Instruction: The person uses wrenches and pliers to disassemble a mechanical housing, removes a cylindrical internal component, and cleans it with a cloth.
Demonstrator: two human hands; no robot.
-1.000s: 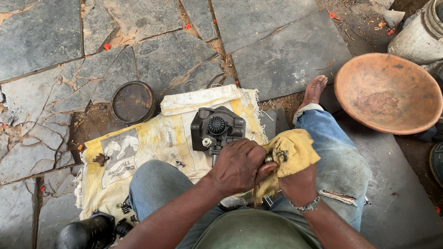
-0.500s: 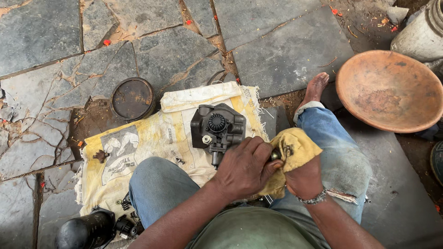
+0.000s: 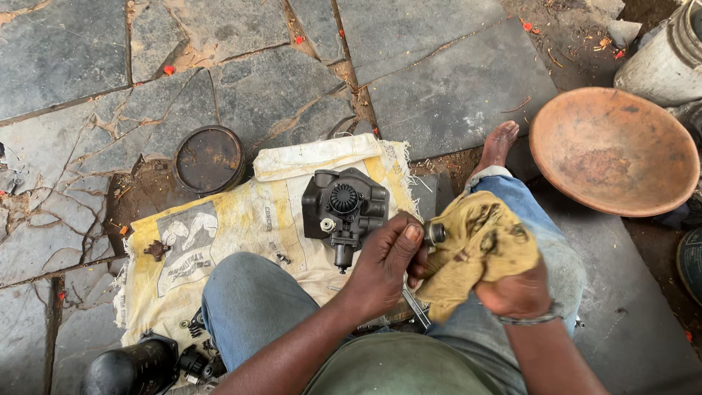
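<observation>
My left hand (image 3: 387, 260) pinches a small round metal part (image 3: 436, 232) between thumb and fingers. My right hand (image 3: 515, 292) grips a dirty yellow rag (image 3: 479, 245) that wraps around that part from the right. Just beyond my hands a black cast mechanical housing (image 3: 344, 207) with a ribbed round cap lies on a yellow printed sack (image 3: 219, 234) spread over the stone floor. I sit with my jeans-clad legs over the sack, my bare right foot (image 3: 499, 143) stretched forward.
A rusty round lid (image 3: 209, 159) rests on the stone slabs beyond the sack. A large shallow clay-coloured bowl (image 3: 613, 150) sits at the right, a white bucket (image 3: 665, 55) behind it. Small dark parts (image 3: 156, 250) lie on the sack; a black cylinder (image 3: 131, 366) is at bottom left.
My hands stay together over my lap, working the rag around the small metal part, which now shows between my fingers. The view has shifted slightly. The housing has not moved.
</observation>
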